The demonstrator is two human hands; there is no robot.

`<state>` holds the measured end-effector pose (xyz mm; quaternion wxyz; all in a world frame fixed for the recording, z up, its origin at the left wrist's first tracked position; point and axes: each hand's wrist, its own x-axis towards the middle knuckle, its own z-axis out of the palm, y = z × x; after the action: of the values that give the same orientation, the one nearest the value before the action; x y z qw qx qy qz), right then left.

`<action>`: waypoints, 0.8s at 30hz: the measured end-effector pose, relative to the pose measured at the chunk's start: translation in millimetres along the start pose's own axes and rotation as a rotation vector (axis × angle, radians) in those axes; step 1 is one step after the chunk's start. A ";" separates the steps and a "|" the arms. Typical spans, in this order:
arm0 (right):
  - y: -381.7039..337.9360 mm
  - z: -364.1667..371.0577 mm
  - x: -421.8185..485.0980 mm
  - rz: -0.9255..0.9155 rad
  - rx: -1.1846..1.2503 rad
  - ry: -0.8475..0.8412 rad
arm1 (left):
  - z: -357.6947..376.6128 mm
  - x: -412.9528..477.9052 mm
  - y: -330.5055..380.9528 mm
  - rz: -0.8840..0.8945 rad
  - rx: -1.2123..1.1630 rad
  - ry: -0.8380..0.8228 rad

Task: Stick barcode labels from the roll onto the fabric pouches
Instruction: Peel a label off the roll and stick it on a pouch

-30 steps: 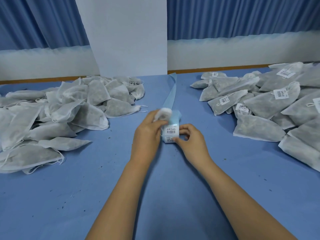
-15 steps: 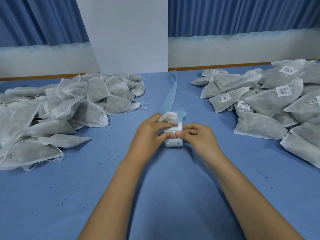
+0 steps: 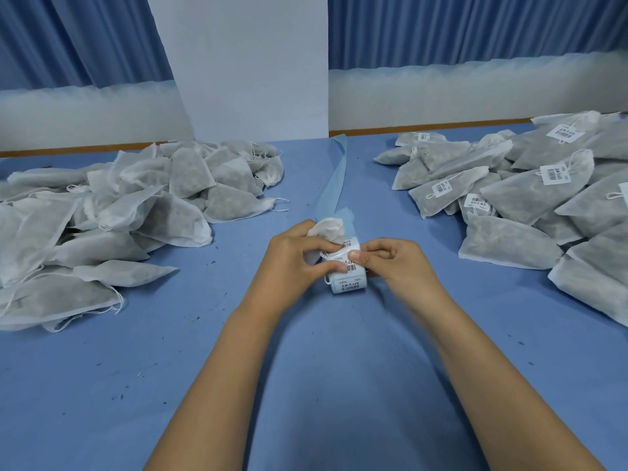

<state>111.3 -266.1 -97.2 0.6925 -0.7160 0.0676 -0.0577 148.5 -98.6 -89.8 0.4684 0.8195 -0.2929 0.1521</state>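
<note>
A small roll of white barcode labels [image 3: 350, 283] sits at the middle of the blue table, its empty blue backing strip [image 3: 334, 178] trailing away toward the wall. My left hand [image 3: 292, 263] holds a white fabric pouch [image 3: 328, 229] against the top of the roll, fingers curled round it. My right hand [image 3: 397, 266] pinches a barcode label [image 3: 346, 263] at the roll's top between thumb and fingers. Most of the pouch is hidden behind my left hand.
A heap of unlabelled white pouches [image 3: 112, 212] covers the table's left side. A heap of pouches with barcode labels [image 3: 530, 195] fills the right side. A white panel [image 3: 251, 69] stands at the table's back edge.
Both hands with the roll have shifted slightly toward me. My right thumb and fingers have closed on the label at the roll's top, and the left hand has pressed the pouch closer.
</note>
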 end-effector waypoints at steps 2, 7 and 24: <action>-0.6 0.6 -0.7 -0.001 -0.001 0.002 | 0.1 -0.1 0.9 -0.025 -0.038 0.003; -4.1 -2.5 -2.4 0.039 0.015 -0.092 | -1.2 -1.0 0.0 -0.087 -0.070 0.022; -3.2 -6.9 4.8 0.072 0.058 -0.059 | -24.2 -1.7 6.0 -0.618 -0.616 0.550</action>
<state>114.9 -273.6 -93.8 0.7162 -0.6941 0.0713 -0.0134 144.0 -79.6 -74.2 0.7708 0.6216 0.0655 0.1231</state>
